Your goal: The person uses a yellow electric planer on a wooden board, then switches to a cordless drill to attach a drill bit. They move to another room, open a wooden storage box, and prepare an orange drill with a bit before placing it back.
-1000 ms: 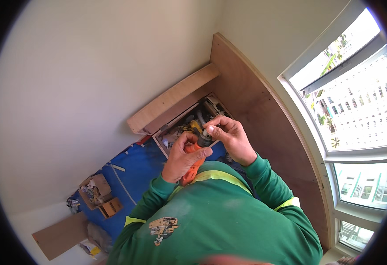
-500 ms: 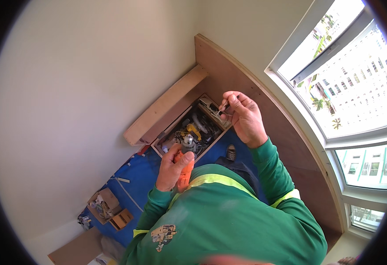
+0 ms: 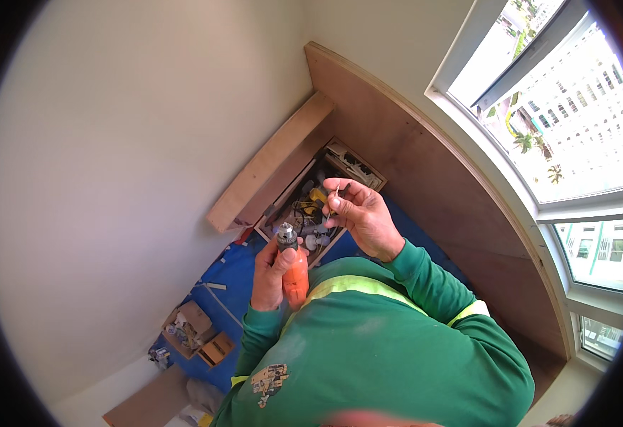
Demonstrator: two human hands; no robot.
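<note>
My left hand [image 3: 267, 276] is wrapped round the body of an orange power drill [image 3: 297, 276], which is held upright in front of my waist. Its metal chuck [image 3: 286, 231] points up and away from me, and no bit shows in it. To the right and slightly higher, my right hand [image 3: 372, 222] pinches a thin, short rod [image 3: 336, 196] that looks like a drill bit. The rod is too small to make out fully. It is apart from the chuck. Beyond both hands lies an open wooden toolbox [image 3: 361, 156] full of tools and cables, partly hidden by my right hand.
A wooden plank ledge [image 3: 272, 164] runs along the left wall, and a curved wood panel [image 3: 425, 160] lines the window side. Cardboard boxes [image 3: 217, 349] with loose items stand on the blue floor covering [image 3: 219, 306] at lower left. Window frames [image 3: 589, 206] are at right.
My right hand has moved left and down with the thin rod, nearer the drill. The drill has shifted slightly left in my left hand. The whole view has turned a little.
</note>
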